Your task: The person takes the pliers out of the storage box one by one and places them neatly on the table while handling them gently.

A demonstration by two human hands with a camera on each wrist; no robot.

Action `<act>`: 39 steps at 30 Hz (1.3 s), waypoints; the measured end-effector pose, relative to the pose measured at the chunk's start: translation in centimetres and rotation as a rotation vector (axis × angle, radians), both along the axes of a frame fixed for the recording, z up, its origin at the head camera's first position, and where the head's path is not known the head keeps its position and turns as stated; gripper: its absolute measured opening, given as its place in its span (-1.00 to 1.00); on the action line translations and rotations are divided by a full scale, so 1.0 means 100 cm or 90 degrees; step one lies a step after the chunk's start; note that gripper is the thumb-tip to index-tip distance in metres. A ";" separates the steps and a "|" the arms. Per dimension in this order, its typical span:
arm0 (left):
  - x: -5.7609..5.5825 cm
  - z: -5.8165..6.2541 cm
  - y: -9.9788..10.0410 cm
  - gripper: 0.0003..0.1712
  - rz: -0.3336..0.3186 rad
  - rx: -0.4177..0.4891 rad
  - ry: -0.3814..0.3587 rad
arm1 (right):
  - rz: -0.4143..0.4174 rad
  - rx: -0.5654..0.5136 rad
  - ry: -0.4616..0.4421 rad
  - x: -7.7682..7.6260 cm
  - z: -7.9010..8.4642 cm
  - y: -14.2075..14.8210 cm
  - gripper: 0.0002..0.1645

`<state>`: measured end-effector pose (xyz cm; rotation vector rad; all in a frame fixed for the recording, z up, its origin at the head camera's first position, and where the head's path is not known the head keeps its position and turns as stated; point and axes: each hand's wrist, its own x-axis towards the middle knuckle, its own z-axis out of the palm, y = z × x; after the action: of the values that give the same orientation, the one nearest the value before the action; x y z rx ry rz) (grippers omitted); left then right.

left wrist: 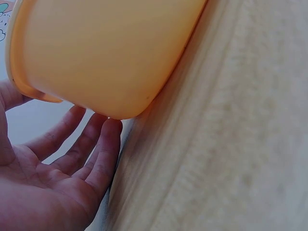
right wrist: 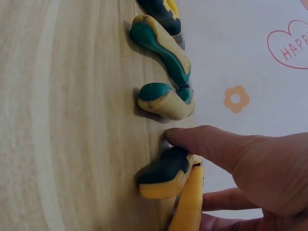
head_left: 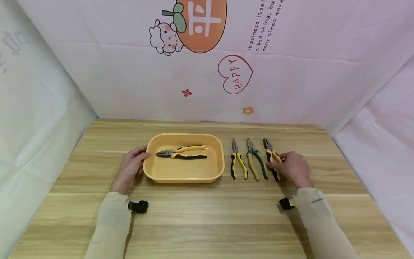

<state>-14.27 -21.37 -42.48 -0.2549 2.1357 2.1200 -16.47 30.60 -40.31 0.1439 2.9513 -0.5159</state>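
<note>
My left hand (head_left: 130,166) holds the left end of a yellow plastic basin (head_left: 182,180); in the left wrist view its fingertips (left wrist: 111,129) touch the outer wall and the thumb is partly hidden by the rim. Combination pliers (head_left: 189,157) with yellow and black handles lie inside, jaws pointing left. At the right end of a row of pliers, my right hand (head_left: 295,168) grips another pair of yellow-and-black pliers (head_left: 269,154) by the handles. In the right wrist view the thumb lies against a black-and-yellow handle (right wrist: 166,178), while the other fingers are partly hidden.
Between basin and right hand lie long-nose pliers (head_left: 233,163) with yellow-and-black handles and pliers with green-and-tan handles (head_left: 252,165), jaws away from me. All rest on a wood-grain table (head_left: 207,219). A printed white cloth (head_left: 129,79) hangs behind.
</note>
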 end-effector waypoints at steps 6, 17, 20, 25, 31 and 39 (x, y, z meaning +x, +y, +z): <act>0.000 0.001 0.000 -0.36 0.003 -0.006 -0.011 | 0.007 0.015 -0.005 0.002 0.002 -0.002 -0.46; 0.000 0.002 0.001 -0.36 -0.001 -0.008 -0.014 | 0.001 0.016 -0.024 0.002 0.004 -0.004 -0.40; 0.000 0.002 0.000 -0.36 -0.002 -0.010 -0.015 | 0.001 0.012 -0.021 0.003 0.005 -0.004 -0.37; 0.000 0.001 0.000 -0.35 0.000 -0.007 -0.015 | 0.007 0.014 -0.004 0.005 0.009 -0.003 -0.12; 0.000 0.001 0.000 -0.35 0.000 -0.009 -0.015 | 0.011 0.007 -0.005 0.005 0.020 -0.002 0.02; 0.000 0.000 0.000 -0.37 0.000 -0.010 -0.014 | 0.011 -0.009 -0.003 0.007 0.034 -0.005 -0.03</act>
<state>-14.32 -21.38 -42.46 -0.2781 2.1409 2.0914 -15.73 30.15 -36.96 0.1179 2.9410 -0.5323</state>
